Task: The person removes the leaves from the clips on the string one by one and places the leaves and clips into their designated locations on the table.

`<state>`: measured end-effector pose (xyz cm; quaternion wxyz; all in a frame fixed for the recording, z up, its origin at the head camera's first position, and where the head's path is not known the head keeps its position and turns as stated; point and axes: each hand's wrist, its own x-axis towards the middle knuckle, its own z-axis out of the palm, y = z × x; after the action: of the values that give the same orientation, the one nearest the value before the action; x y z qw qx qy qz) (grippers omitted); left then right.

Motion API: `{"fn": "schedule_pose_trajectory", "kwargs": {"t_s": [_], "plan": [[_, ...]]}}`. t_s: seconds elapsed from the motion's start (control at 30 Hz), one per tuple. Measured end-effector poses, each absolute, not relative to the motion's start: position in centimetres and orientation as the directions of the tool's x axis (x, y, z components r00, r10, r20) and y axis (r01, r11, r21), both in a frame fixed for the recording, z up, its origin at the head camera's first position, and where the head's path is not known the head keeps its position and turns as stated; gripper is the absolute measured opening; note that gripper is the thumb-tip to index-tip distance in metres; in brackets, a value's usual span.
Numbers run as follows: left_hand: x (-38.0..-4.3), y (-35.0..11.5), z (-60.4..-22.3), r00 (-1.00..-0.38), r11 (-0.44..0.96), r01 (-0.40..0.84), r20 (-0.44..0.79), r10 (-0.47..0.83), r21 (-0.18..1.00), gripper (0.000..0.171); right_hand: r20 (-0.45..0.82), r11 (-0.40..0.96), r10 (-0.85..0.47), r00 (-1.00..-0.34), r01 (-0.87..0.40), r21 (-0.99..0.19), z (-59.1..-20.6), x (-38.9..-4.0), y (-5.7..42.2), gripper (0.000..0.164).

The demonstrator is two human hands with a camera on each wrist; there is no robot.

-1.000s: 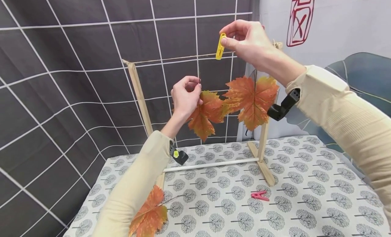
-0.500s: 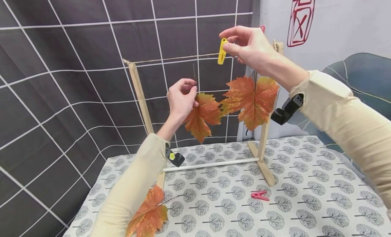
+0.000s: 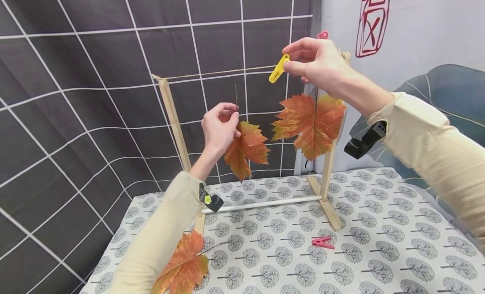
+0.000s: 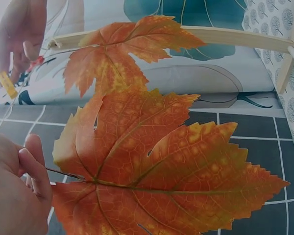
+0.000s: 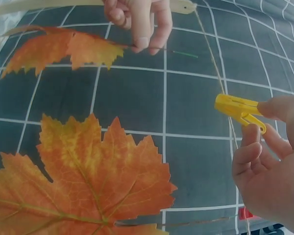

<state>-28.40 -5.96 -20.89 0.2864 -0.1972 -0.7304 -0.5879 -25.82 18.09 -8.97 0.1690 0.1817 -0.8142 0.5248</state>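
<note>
Left hand (image 3: pixel 219 127): thumb and fingertips pinched together on the stem (image 3: pixel 236 96) of a maple leaf, other fingers curled in.
Right hand (image 3: pixel 322 66): thumb and fingers bent in, pinching a yellow clothespin (image 3: pixel 279 68) by its handle end.
Held leaf (image 3: pixel 250 148): hangs just below the left hand, between the frame's two posts; long axis near vertical, blade tip down, stem end rising above the fingertips, below the string (image 3: pixel 212 73).
Yellow clothespin: tilted, nose down and to the left, handles up in the right hand; it overlaps the string in the head view, and whether they touch I cannot tell.
Left arm: sleeve slants up from the lower left, hand lower than the right one.
Right arm: comes in from the right, forearm sloping up leftward, fingers towards the left.
Hanging leaf (image 3: pixel 312 125): beneath the right hand, stem up, tip down.
Table: another leaf (image 3: pixel 185 264) near the left sleeve, stem up and rightward; pink clothespin (image 3: pixel 323 242) lying in front of the wooden frame (image 3: pixel 174 121).
</note>
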Motion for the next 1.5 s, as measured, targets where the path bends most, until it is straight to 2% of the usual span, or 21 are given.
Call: {"fn": "schedule_pose_trajectory", "kwargs": {"t_s": [0.6,1.5], "plan": [[-27.7,-7.2,-21.7,-0.749,0.266,0.622,0.658,-0.073,0.737,0.013,0.446,0.404,-0.139,-0.884,-0.462,-0.790,-10.3,-25.3,19.6,0.027],[-26.1,-9.3,-23.6,-0.738,0.342,0.628,0.674,-0.021,0.699,0.015,0.421,0.378,-0.139,-0.896,-0.441,-0.814,-12.1,-23.9,21.3,0.029]]}}
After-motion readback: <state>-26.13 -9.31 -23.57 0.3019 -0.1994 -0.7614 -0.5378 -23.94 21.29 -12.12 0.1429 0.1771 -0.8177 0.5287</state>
